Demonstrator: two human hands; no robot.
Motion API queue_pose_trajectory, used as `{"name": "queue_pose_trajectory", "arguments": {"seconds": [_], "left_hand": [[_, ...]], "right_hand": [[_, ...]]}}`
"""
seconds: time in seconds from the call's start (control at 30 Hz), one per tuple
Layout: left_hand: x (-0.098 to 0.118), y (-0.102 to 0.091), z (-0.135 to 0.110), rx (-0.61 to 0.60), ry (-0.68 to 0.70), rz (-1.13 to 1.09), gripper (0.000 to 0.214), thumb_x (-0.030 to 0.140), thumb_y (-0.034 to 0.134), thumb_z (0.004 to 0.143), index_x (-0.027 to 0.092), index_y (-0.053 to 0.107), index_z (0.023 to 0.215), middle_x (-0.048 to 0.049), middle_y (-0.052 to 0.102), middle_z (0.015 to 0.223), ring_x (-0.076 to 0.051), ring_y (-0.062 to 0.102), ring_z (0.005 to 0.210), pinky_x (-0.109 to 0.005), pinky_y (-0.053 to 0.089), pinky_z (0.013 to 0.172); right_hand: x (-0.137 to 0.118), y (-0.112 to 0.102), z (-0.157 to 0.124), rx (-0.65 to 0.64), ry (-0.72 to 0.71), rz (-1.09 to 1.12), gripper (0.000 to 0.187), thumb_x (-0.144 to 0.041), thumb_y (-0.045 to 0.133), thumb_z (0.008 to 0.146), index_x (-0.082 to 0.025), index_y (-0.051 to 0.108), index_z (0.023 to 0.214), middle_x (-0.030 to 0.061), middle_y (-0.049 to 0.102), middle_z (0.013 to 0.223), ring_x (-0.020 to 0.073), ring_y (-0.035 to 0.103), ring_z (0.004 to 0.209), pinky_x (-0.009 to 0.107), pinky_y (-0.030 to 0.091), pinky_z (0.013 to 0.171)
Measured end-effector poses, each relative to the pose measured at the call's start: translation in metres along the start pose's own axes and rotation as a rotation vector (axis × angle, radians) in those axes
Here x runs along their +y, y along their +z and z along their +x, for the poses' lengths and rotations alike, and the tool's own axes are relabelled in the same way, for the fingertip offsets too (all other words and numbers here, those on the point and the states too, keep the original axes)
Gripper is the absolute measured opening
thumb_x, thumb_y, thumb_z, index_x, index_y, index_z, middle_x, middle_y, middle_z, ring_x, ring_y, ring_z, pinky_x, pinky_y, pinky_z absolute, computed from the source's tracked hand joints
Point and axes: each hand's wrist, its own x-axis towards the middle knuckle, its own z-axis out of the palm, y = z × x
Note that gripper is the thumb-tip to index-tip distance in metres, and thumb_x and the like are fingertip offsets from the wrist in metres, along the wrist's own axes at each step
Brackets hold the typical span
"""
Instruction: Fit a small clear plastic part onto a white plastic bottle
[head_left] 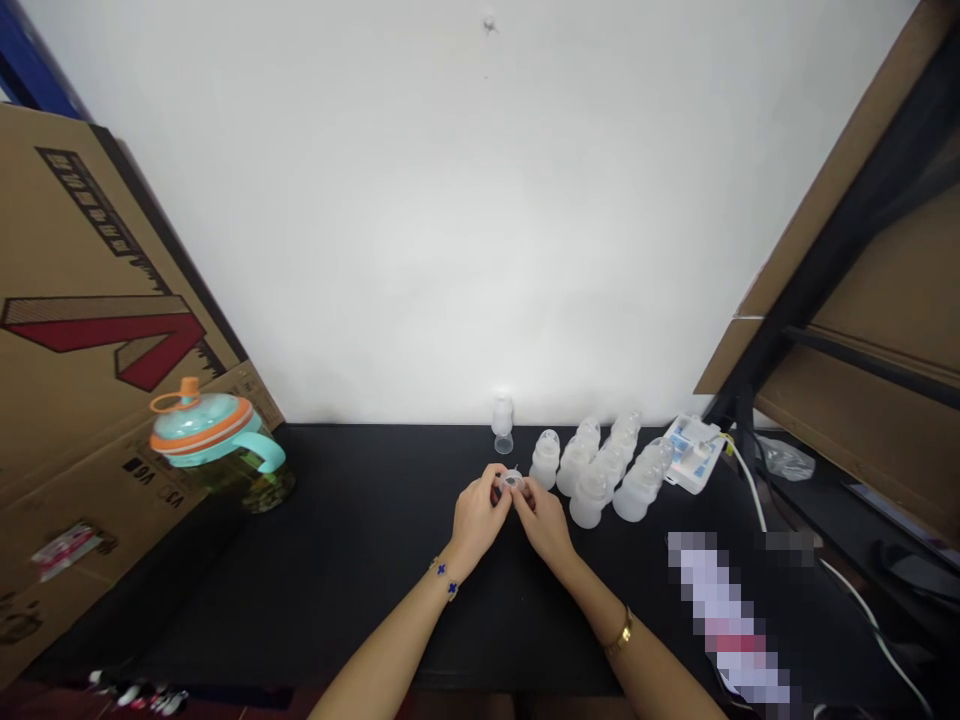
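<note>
Between the fingertips of both hands is a small translucent white ring (pixel 512 480), which looks like a bottle collar; its centre looks dark. My left hand (pixel 478 512) pinches it from the left, and my right hand (pixel 543 518) pinches it from the right. Just right of the hands stand several milky baby bottles with clear domed caps, the nearest being a small bottle (pixel 546 462) and a front one (pixel 589 498). Behind the ring, by the wall, is a whitish bottle-shaped piece (pixel 502 412) with a clear round part (pixel 503 444) at its front end.
A large teal-and-orange lidded jug (pixel 217 445) stands at the left by a cardboard box (pixel 90 330). At the right are a white-and-blue box (pixel 691 455), a white cable (pixel 746 470), a clear plastic bag (pixel 784 458) and a pixelated object (pixel 724 610). The black table (pixel 337 570) meets a white wall.
</note>
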Motion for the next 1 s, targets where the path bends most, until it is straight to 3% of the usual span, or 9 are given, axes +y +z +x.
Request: {"name": "queue_pose_trajectory", "arguments": {"seconds": [0.57,1.0], "left_hand": [[-0.0008,0.0006,-0.0002,0.012,-0.002,-0.009,0.019,0.030,0.053,0.095,0.028,0.064,0.111,0.0034,0.068,0.082,-0.015,0.062,0.072,-0.025,0.044,0.070],[0.0028,-0.0039,-0.0010,0.027,0.075,0.160,0.024,0.024,0.053,0.095,0.026,0.066,0.116,-0.0020,0.072,0.095,-0.018,0.066,0.083,-0.027,0.049,0.077]], "right_hand": [[-0.0017,-0.0001,0.0005,0.019,-0.008,0.010,0.033,-0.046,0.048,0.098,-0.023,0.060,0.078,-0.0012,0.064,0.068,0.0173,0.059,0.060,0.025,0.035,0.057],[-0.0015,-0.0016,0.0000,-0.007,-0.016,0.044,0.031,-0.045,0.049,0.099,-0.024,0.070,0.107,0.0013,0.074,0.083,0.0187,0.064,0.064,0.027,0.042,0.060]]}}
